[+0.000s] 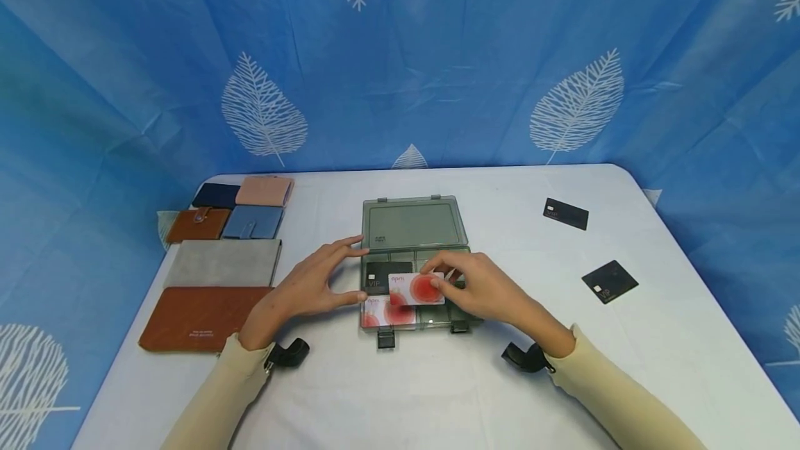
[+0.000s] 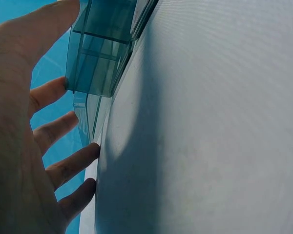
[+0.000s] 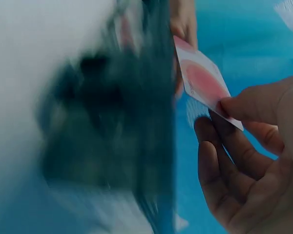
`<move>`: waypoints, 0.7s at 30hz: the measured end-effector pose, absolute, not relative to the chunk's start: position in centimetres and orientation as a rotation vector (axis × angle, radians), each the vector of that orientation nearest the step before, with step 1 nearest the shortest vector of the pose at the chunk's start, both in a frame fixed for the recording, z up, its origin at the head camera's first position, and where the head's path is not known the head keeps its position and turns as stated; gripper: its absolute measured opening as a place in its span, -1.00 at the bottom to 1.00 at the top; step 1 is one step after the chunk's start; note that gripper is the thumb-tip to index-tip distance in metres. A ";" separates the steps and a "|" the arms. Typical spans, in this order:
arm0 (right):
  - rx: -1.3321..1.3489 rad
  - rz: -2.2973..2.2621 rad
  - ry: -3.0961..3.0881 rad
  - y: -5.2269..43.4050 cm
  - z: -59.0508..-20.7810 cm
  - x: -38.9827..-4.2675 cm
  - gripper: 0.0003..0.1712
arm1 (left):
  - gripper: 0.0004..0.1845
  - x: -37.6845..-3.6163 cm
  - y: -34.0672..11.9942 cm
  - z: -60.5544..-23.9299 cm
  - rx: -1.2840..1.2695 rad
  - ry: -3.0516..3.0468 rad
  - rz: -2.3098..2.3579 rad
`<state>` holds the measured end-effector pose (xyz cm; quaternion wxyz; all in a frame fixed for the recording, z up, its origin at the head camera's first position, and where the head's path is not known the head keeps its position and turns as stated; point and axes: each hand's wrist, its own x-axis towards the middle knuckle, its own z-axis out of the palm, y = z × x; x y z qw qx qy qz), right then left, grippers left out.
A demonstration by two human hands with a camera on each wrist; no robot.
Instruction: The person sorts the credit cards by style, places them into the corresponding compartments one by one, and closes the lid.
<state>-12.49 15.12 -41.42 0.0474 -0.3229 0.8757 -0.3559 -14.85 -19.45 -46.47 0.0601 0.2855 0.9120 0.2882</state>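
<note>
A blue leaf-printed cloth hangs behind and around a white counter point(image 1: 625, 367), where a grey translucent organiser box point(image 1: 414, 224) lies open in the middle, its lid folded back on the far side. The right hand point(image 1: 481, 292) pinches a white card with red circles point(image 1: 417, 288) by its right edge and holds it just above the tray, over a black VIP card point(image 1: 382, 276) and a second red-circled card point(image 1: 387, 312) already lying in the left compartments. The left hand point(image 1: 312, 287) grasps nothing: its straight fingers rest against the box's left wall, seemingly steadying it. The step in hand looks like seating the card in a compartment; the next move would call for lowering it level, squared to the dividers, before the pinch lets go. The card lies nearly flat, its long axis running left to right, printed face up, slightly tilted. Wallets point(image 1: 221, 262) are stacked in rows at the left, and two black cards point(image 1: 565, 214) point(image 1: 610, 281) lie well apart on the right.
</note>
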 end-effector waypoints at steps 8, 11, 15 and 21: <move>-1.008 -1.043 2.634 13.0 -43.0 -10.8 -0.76 | -0.10 -14.8 -19.5 -46.3 0.876 2.756 0.875; -1.038 -0.984 2.676 12.7 -43.3 -10.6 -0.78 | -0.10 -14.9 -19.5 -46.3 0.871 2.750 0.872; -1.101 -0.909 2.740 12.3 -43.7 -10.3 -0.79 | -0.10 -14.8 -19.6 -46.3 0.861 2.753 0.868; -1.172 -0.820 2.824 12.2 -43.9 -10.0 -0.76 | -0.10 -14.9 -19.6 -46.5 0.865 2.757 0.867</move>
